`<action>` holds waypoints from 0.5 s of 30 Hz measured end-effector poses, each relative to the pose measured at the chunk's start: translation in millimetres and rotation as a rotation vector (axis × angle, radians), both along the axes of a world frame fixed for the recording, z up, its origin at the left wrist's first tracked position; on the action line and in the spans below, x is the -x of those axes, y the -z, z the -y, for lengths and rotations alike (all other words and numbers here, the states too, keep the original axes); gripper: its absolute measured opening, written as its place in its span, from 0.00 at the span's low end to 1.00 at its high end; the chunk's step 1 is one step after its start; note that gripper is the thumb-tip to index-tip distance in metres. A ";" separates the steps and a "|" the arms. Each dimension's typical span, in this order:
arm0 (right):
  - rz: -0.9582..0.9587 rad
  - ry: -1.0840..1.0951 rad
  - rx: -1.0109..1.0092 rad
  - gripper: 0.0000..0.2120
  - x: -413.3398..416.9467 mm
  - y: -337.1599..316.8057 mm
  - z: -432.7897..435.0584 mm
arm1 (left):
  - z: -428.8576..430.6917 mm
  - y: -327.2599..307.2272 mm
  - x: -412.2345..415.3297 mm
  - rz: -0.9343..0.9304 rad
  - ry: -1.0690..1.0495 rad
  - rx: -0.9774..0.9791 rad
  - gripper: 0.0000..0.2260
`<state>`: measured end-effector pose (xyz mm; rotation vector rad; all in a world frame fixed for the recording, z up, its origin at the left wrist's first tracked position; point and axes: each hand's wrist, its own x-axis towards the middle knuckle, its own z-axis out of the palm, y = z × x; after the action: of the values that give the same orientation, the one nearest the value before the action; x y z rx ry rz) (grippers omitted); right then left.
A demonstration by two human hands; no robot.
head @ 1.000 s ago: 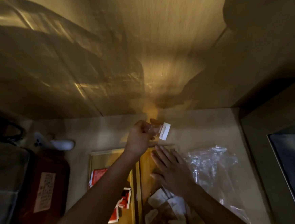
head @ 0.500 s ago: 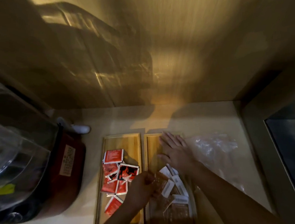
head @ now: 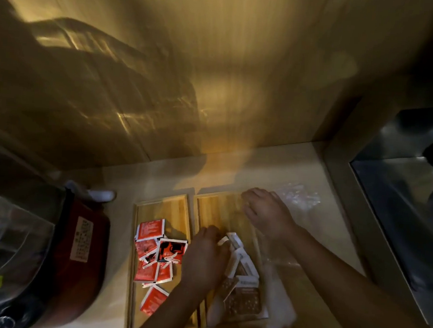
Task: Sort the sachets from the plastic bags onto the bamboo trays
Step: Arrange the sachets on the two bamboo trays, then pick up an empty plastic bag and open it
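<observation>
Brown sachets (head: 242, 294) lie under the left hand (head: 207, 256), grip unclear; right hand (head: 267, 213) flat, empty.

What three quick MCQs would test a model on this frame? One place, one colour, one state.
1. Where do the red sachets lie?
A. left bamboo tray
B. right bamboo tray
C. inside the plastic bag

2. What colour are the sachets under the left hand?
A. green
B. brown and white
C. blue

3. How is the right hand posed?
A. clenched in a fist
B. pinching a red sachet
C. spread open, palm down

Answers:
1 A: they pile on the left bamboo tray.
2 B: the brown and white sachets fill the right bamboo tray.
3 C: its fingers fan out over the tray's far end beside the plastic bag.
</observation>
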<state>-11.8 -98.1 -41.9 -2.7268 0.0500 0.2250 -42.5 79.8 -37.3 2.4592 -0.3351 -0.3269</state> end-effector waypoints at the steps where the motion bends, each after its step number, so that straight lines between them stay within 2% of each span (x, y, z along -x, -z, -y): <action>1: 0.051 0.083 -0.044 0.22 6.6 -2.8 6.5 | 9.9 -3.3 -1.1 0.002 0.023 0.045 0.09; 4: 0.171 0.392 -0.130 0.21 25.2 -4.7 31.0 | 42.2 -6.6 -1.4 0.021 0.153 0.102 0.14; 6: 0.124 0.571 -0.116 0.16 36.7 -0.6 47.5 | 62.7 -3.0 0.8 0.028 0.295 0.084 0.23; 8: 0.007 0.718 -0.149 0.18 49.1 6.1 59.8 | 78.1 7.1 4.9 0.070 0.398 -0.033 0.31; 10: -0.134 0.846 -0.201 0.21 62.9 12.0 67.2 | 89.7 22.8 7.7 0.121 0.447 -0.181 0.28; 12: -0.240 0.939 -0.299 0.27 73.0 20.1 68.4 | 95.3 36.2 10.9 0.115 0.446 -0.223 0.24; 15: -0.240 1.058 -0.461 0.36 84.7 34.8 73.4 | 101.8 57.4 14.3 0.084 0.499 -0.296 0.25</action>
<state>-96.5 -171.5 -76.7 -1.8812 1.2723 0.2035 -56.9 -22.0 -94.7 2.6540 -1.0058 -0.5114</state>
